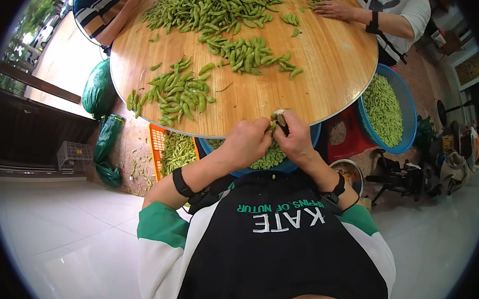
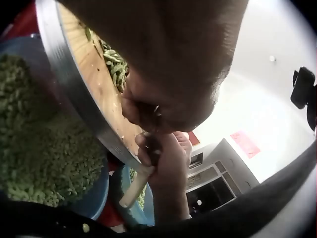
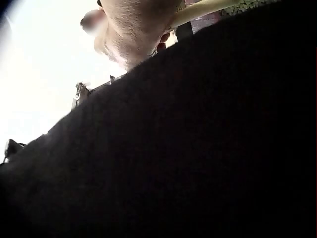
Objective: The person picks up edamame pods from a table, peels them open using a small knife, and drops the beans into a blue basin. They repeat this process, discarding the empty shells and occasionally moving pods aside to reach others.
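Over the table's near edge, my left hand [image 1: 248,142] and right hand [image 1: 296,138] meet at the fingertips. A small green soybean pod [image 1: 273,125] is pinched between them, mostly hidden by the fingers. Brownish coverings show at the right fingertips [image 1: 277,116]. In the left wrist view a pale rod-like piece [image 2: 132,192] sticks out below the right hand; I cannot tell what it is. Directly beneath the hands sits a blue basin [image 1: 316,140] of shelled green beans [image 1: 270,157]. The right wrist view is mostly dark cloth [image 3: 163,158], with part of the right hand [image 3: 141,29] above.
Whole pods lie in a large heap [image 1: 216,7] and smaller piles [image 1: 179,93] on the round wooden table [image 1: 264,97]. An orange crate [image 1: 156,146] of pods stands left; another blue basin [image 1: 407,100] of beans stands right. Two other people's arms [image 1: 393,26] reach over the far side.
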The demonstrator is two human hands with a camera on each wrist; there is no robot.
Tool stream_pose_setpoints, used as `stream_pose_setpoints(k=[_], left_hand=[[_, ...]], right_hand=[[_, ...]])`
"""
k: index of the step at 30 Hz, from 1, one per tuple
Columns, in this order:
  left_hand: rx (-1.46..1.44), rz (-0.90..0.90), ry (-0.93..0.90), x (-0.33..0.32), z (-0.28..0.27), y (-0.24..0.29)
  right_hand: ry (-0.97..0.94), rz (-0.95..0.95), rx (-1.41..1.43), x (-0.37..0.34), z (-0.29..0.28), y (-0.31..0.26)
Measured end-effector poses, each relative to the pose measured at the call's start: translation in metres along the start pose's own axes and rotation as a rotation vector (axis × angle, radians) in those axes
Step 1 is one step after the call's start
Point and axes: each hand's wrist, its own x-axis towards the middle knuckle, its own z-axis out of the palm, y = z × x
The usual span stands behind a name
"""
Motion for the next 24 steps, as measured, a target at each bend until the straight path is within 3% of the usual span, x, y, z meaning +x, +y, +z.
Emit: stream_pose_setpoints(k=[3,5,6,7,8,9,10,11,12,13,15,16,18,22,24], left_hand=[[0.160,0.028,-0.065,-0.006,-0.017,-0.001],[0.304,-0.007,-0.055,-0.007,-0.042,-0.008],[0.444,-0.041,-0.044,-0.006,-0.052,-0.014],[0.446,-0.039,-0.045,-0.003,-0.059,-0.020],[0.625,0.034,-0.028,0.002,-0.066,-0.027],[0.805,0.110,-0.009,0.010,-0.070,-0.033],[0.809,0.114,-0.007,0.022,-0.068,-0.039],[0.630,0.146,0.086,0.036,-0.058,-0.049],[0.448,0.175,0.175,0.049,-0.049,-0.056],[0.448,0.178,0.174,0.063,-0.040,-0.058],[0.425,-0.043,0.145,0.090,-0.026,-0.062],[0.423,-0.037,0.145,0.099,-0.021,-0.072],[0.478,-0.157,0.227,0.115,-0.010,-0.088],[0.480,-0.072,0.294,0.115,-0.010,-0.101],[0.382,0.155,0.417,0.109,-0.012,-0.096]], right_hand=[[0.021,-0.026,-0.115,0.001,-0.001,-0.003],[-0.181,0.168,0.141,-0.004,-0.012,-0.004],[-0.179,0.166,0.143,-0.004,-0.018,-0.007],[-0.309,0.221,0.213,-0.005,-0.024,-0.012],[-0.440,0.274,0.283,-0.006,-0.028,-0.014],[-0.438,0.270,0.283,-0.007,-0.026,-0.012],[-0.420,0.182,0.297,-0.009,-0.023,-0.007],[-0.402,0.097,0.310,-0.011,-0.022,-0.004],[-0.396,0.171,0.292,-0.010,-0.022,-0.009],[-0.393,0.171,0.292,-0.011,-0.021,-0.009],[-0.421,0.309,0.361,-0.011,-0.022,-0.007],[-0.416,0.309,0.357,-0.012,-0.023,-0.006],[-0.340,0.474,0.614,-0.013,-0.027,-0.004],[-0.269,0.612,0.834,-0.015,-0.034,0.011],[-0.211,0.615,0.869,-0.010,-0.034,0.013]])
